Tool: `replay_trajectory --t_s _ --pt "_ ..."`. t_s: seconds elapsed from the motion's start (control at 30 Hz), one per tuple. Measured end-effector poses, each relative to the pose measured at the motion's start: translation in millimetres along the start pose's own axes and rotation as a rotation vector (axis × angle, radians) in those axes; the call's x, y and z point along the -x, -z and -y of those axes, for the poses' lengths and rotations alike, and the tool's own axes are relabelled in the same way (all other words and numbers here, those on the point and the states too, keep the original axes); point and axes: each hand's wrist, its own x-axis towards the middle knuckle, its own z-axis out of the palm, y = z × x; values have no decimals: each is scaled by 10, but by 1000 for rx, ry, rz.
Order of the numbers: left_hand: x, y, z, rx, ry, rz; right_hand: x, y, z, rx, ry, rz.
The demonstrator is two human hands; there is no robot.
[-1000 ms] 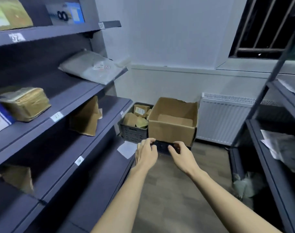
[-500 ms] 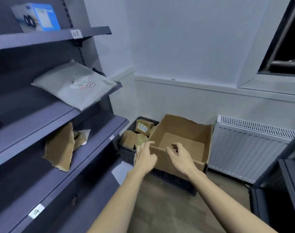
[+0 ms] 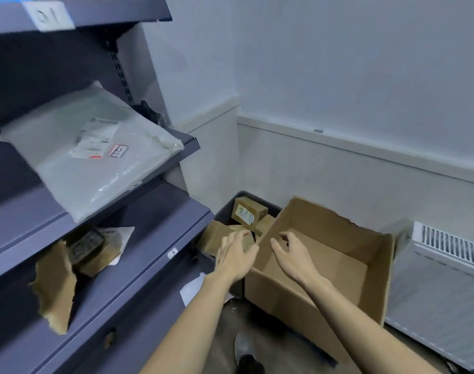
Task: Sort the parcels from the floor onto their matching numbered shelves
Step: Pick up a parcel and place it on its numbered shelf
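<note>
A dark crate (image 3: 225,205) in the floor corner holds several brown parcels; one with a white label (image 3: 248,211) lies on top. My left hand (image 3: 234,256) reaches over the crate with straight fingers, just above a tan parcel (image 3: 217,236). My right hand (image 3: 291,252) hovers with loosely curled fingers over the near left corner of an open cardboard box (image 3: 338,255) and holds nothing. The dark shelves (image 3: 155,211) on the left carry number tags, one reading 01 (image 3: 48,16).
A white plastic mailer (image 3: 95,155) lies on the second shelf. Torn cardboard (image 3: 54,287) and a wrapped parcel (image 3: 93,249) sit on the shelf below. A white radiator (image 3: 446,247) stands at the right wall. A paper sheet (image 3: 194,291) lies on the lowest shelf.
The view has moved closer to the corner. Both hands have gone forward from in front of the cardboard box to above the crate and the box's opening.
</note>
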Motion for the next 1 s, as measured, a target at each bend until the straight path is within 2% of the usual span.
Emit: replay_trajectory --t_s 0.27,0.5,0.77,1.0 --pt "-1905 -240 329 -194 82 58 -1884 -363 -187 9 -104 94" --pt "-3090 -628 684 -273 189 133 -3219 -652 -591 57 -183 177" --pt "-4458 -1488 1392 -269 280 129 -4778 -1340 -1445 123 -160 284" --pt "-5410 -2192 1966 -323 294 199 -5903 -1930 -2267 328 -146 402"
